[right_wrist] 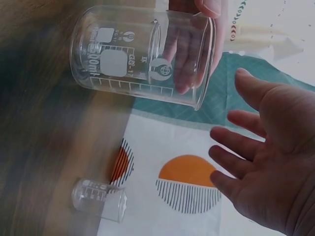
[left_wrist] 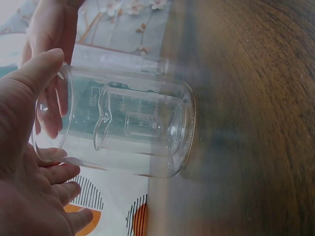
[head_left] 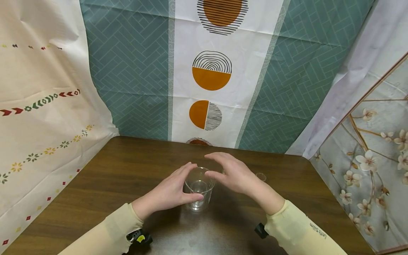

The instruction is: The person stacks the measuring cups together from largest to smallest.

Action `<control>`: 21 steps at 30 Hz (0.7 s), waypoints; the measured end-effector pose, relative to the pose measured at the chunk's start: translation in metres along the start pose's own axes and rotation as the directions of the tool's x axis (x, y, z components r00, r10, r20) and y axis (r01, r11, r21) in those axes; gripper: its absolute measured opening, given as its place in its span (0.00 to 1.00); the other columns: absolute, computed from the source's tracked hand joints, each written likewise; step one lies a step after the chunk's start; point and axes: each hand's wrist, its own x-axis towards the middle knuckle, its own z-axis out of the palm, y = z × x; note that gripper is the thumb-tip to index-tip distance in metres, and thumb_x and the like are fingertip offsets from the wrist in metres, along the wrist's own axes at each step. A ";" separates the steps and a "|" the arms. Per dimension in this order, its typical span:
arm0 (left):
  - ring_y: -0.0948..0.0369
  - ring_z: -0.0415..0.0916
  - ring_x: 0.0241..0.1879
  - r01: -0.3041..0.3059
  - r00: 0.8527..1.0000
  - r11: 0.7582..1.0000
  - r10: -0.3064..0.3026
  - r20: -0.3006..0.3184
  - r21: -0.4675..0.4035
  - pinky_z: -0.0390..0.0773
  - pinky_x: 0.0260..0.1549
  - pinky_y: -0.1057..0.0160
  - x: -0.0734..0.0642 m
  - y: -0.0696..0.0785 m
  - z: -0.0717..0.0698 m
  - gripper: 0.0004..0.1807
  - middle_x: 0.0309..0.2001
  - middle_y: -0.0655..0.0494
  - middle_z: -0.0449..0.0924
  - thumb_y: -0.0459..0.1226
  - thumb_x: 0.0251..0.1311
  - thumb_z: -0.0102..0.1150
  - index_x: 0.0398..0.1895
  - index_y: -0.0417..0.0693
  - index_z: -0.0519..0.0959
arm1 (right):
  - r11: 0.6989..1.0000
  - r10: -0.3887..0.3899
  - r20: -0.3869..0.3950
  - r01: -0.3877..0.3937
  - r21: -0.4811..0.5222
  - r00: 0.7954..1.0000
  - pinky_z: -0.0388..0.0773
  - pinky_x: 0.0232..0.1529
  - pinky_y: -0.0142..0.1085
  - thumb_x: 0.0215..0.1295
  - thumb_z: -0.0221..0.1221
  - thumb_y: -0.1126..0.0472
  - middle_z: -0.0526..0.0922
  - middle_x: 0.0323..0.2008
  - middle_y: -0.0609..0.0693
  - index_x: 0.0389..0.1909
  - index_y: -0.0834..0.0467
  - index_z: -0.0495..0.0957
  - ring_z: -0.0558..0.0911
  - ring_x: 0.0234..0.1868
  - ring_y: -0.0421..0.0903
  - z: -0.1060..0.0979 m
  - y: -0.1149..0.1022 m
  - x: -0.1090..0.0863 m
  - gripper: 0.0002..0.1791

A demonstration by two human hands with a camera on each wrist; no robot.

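With the left hand (head_left: 169, 189) grasping the large graduated beaker (left_wrist: 83, 98) near its rim, the right hand (head_left: 234, 173) relaxed and empty, a sideways tilt could knock the nested smaller beaker (left_wrist: 142, 120) against its wall (both stand upright on the wooden table (head_left: 105, 187)).

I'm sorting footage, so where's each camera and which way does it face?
Head: on the head, facing forward and down at the large beaker; left grip, right grip and sleeves show.
Left wrist: worn there, facing the large beaker's side; both grips show.
Right wrist: worn there, facing that beaker and a separate small beaker; both grips show.
Wrist views share the inner beaker.
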 end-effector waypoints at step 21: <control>0.43 0.59 0.83 -0.013 1.000 1.000 0.013 -0.010 -0.012 0.67 0.75 0.35 0.000 0.001 0.001 0.56 0.85 0.42 0.60 0.63 0.60 0.79 0.83 0.46 0.65 | 0.995 0.081 -0.116 -0.088 -0.056 0.990 0.66 0.78 0.63 0.81 0.64 0.40 0.69 0.83 0.54 0.85 0.52 0.66 0.64 0.84 0.59 0.006 0.023 -0.006 0.40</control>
